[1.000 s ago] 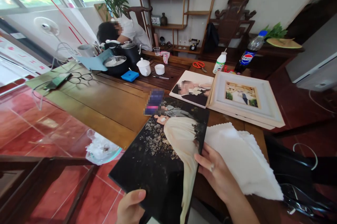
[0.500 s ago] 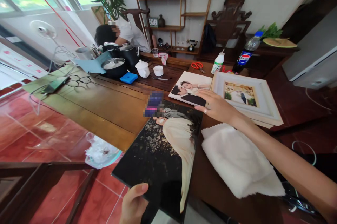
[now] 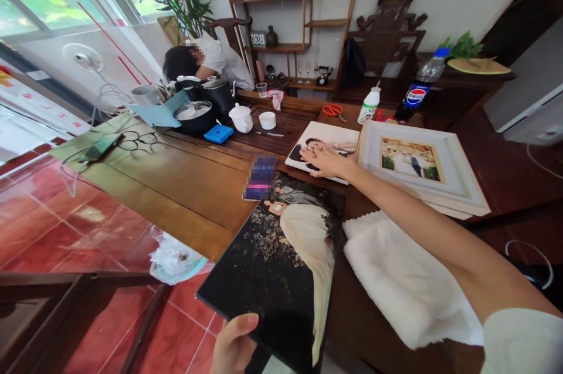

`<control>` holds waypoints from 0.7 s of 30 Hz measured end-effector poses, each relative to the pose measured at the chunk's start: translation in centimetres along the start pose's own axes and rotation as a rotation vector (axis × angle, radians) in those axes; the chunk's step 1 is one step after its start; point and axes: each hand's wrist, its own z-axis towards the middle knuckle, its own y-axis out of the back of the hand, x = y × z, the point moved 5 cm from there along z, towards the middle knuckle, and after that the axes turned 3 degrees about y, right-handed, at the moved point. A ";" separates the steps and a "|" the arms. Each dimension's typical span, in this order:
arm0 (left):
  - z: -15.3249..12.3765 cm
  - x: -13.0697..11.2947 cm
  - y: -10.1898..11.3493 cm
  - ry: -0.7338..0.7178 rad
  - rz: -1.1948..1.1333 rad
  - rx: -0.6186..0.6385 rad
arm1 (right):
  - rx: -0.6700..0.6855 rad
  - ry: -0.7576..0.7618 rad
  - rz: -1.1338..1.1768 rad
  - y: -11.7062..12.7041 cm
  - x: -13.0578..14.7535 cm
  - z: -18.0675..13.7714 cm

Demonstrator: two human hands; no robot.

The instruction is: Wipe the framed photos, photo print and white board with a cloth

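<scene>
My left hand (image 3: 235, 342) grips the lower edge of a dark wedding photo panel (image 3: 281, 262), thumb on its face. The panel is tilted, its far end near the table, and shows a bride in a long cream gown. My right hand (image 3: 323, 162) reaches across with fingers stretched over a smaller, light-backed wedding photo (image 3: 336, 133) lying flat. Whether the fingers touch that photo I cannot tell. To its right lies a white-framed wedding picture (image 3: 455, 154). A folded white cloth (image 3: 404, 280) rests under my right forearm.
A phone (image 3: 259, 177) lies beyond the panel. Farther back are orange-handled scissors (image 3: 333, 110), a milk bottle (image 3: 368, 105), a cola bottle (image 3: 420, 87), a white lidded cup (image 3: 240, 118) and a black pot (image 3: 193, 119). Another person (image 3: 215, 60) leans at the far side.
My right hand has moved left and forward, from beside the framed picture to over the smaller wedding photo. My left hand keeps its grip on the dark panel. The view has shifted slightly.
</scene>
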 end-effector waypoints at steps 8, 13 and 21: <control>0.5 0.0 -0.3 -0.014 -0.015 -0.149 | 0.012 -0.051 -0.158 1.6 1.3 0.2; 1.2 -0.8 -1.1 -0.057 -0.006 -0.244 | -0.037 -0.088 -0.215 4.0 1.2 0.1; 3.4 -2.9 -3.9 -0.200 0.091 -0.402 | -0.173 -0.266 -0.217 10.2 -0.8 -1.9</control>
